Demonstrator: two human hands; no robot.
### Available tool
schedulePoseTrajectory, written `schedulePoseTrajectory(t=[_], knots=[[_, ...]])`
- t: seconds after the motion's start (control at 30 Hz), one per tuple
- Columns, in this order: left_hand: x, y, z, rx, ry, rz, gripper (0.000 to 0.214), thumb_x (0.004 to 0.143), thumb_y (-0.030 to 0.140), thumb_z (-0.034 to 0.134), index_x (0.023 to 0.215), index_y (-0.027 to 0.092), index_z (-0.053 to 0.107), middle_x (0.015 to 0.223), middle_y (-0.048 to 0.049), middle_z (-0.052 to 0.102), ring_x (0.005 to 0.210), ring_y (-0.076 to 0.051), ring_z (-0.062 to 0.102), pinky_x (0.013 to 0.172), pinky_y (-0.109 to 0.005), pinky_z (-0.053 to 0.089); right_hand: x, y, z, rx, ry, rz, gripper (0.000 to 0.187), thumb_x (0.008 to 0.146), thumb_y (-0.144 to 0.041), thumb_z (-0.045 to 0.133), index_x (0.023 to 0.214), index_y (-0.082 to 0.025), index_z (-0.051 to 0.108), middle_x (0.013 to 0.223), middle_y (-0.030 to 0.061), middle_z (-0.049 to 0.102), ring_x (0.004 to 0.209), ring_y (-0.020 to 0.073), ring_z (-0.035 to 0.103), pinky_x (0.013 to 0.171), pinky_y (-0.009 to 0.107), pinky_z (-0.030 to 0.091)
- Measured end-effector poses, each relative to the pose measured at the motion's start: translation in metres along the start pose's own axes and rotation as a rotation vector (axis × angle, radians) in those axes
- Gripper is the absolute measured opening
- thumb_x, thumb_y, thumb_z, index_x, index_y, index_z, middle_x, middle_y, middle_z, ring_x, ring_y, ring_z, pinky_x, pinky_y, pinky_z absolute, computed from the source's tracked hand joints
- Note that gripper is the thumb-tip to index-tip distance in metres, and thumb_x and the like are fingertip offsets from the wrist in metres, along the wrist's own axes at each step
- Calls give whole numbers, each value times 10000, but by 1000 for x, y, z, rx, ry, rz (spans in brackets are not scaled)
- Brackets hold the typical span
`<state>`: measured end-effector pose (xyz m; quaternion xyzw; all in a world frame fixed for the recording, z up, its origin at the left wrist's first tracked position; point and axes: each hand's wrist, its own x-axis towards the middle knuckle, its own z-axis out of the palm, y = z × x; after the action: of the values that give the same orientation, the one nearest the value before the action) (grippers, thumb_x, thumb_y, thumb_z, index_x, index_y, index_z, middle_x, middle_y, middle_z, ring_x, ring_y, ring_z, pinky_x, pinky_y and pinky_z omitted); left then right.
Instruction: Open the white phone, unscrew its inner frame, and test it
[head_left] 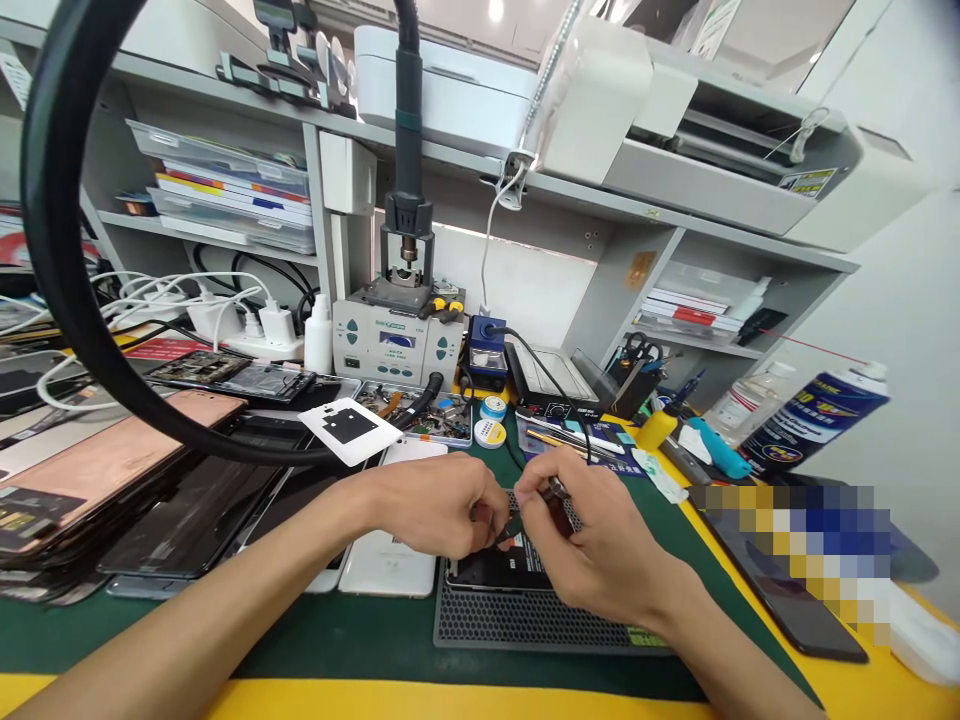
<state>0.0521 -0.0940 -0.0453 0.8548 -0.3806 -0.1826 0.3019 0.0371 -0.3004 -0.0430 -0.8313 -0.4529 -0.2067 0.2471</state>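
An opened phone (pixel 480 574) lies on a grey honeycomb-patterned pad (pixel 540 625), its black inside showing and its upper part covered by my hands. My left hand (pixel 442 505) reaches over its left side with fingers curled in. Something dark is at those fingertips, too hidden to name. On the other side, my right hand (pixel 592 535) is closed in a pinch around a small object with a metallic glint, largely concealed by the fingers. Both hands' fingertips are close together above the phone. Beside the pad rests a white phone (pixel 390 562), back up.
A thick black hose (pixel 56 250) loops across the left foreground. Stacked phone parts (pixel 172 480) cover the left. Behind stand a hot-air station (pixel 394 335), a parts tray (pixel 450 420) and a soldering-iron stand (pixel 487 350). A spray can (pixel 817 415) and a dark phone panel (pixel 795 590) are right.
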Motion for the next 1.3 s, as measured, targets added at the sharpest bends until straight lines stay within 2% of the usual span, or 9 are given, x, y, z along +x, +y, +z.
schedulePoseTrajectory(t=[0.47, 0.83, 0.97, 1.13, 1.3], knots=[[0, 2, -1, -30, -1, 22, 145, 714, 67, 523, 671, 195, 573, 593, 68, 533, 535, -93, 437, 475, -205, 332, 1, 1, 1, 71, -6, 9, 218, 846, -46, 519, 958, -224, 464, 693, -60, 529, 509, 84, 465, 531, 221, 316], [0, 2, -1, -68, -7, 20, 158, 705, 50, 521, 665, 195, 569, 614, 75, 546, 546, -89, 446, 480, -202, 336, 1, 1, 2, 107, 8, -5, 221, 820, -40, 542, 931, -218, 474, 681, -70, 507, 493, 69, 429, 512, 214, 294], [0, 2, -1, -91, -19, 20, 159, 697, 45, 516, 632, 187, 545, 586, 70, 514, 535, -90, 430, 476, -211, 322, 1, 0, 2, 95, 0, -5, 187, 854, -74, 545, 942, -222, 473, 656, -80, 489, 482, 73, 425, 508, 223, 284], [-1, 5, 0, -50, 15, -38, 127, 739, 98, 509, 652, 191, 515, 595, 60, 488, 548, -101, 428, 490, -226, 311, 7, -6, -2, 109, -117, 98, 152, 919, -188, 572, 1008, -225, 455, 565, -113, 490, 439, 83, 486, 497, 222, 294], [1, 2, 3, -79, 38, -25, 105, 751, 106, 485, 718, 195, 531, 649, 52, 540, 588, -111, 484, 504, -218, 338, 15, -13, -10, 60, -280, 187, 119, 946, -195, 521, 1031, -218, 441, 601, -73, 594, 502, 120, 570, 509, 231, 310]])
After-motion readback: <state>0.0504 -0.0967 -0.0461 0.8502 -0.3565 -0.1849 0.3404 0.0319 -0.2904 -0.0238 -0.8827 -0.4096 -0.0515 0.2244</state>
